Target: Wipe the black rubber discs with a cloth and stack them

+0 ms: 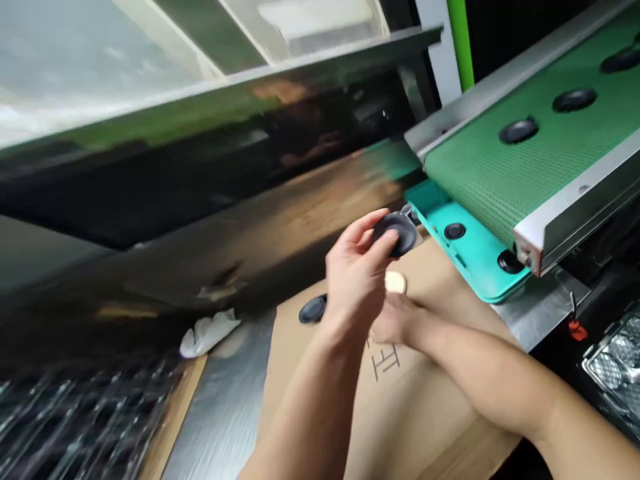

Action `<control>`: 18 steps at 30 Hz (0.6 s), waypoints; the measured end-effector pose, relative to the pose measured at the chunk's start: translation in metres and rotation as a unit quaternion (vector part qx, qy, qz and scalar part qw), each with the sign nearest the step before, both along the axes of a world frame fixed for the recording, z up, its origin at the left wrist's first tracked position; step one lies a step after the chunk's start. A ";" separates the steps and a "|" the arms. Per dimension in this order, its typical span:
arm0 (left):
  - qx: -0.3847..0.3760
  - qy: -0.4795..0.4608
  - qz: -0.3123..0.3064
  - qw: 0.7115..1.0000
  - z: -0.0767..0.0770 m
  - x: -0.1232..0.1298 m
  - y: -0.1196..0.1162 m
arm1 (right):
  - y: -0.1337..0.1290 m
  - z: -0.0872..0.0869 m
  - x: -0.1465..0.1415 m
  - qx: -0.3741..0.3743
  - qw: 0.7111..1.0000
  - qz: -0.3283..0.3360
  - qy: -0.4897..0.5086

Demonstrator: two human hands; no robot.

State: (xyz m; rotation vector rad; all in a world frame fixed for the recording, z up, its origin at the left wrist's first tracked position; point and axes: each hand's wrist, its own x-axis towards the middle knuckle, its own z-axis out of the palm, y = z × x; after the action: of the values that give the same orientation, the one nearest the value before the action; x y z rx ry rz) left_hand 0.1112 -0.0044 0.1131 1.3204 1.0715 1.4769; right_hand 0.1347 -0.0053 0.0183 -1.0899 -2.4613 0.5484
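Note:
My left hand (357, 257) is raised over the cardboard and grips a round black dished part (400, 233) between thumb and fingers. My right hand (393, 321) is lower, crossing behind my left wrist, and looks closed; its fingers are mostly hidden. A pale round end (396, 283) shows just above it, perhaps of something in its grip, but I cannot tell what. Another round black part (313, 309) lies on the cardboard (420, 400), left of my hands. Pen strokes mark the cardboard below my right hand.
A green conveyor belt (480, 167) at the right carries several black parts (574, 100). Below its end, a turquoise tray (483, 267) contains two black parts. A white crumpled glove or cloth (209, 333) lies at the left. Metal mesh (75, 420) fills the lower left.

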 end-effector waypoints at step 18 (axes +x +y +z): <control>-0.125 -0.141 0.100 0.977 -0.102 -0.119 -0.022 | 0.010 0.008 0.000 0.075 0.968 -0.217 0.097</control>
State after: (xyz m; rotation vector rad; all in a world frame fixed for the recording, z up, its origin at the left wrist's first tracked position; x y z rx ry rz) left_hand -0.0080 -0.0269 0.0109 0.8179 1.1808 1.5609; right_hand 0.1345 0.0042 0.0259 -1.3851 -1.9773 0.3072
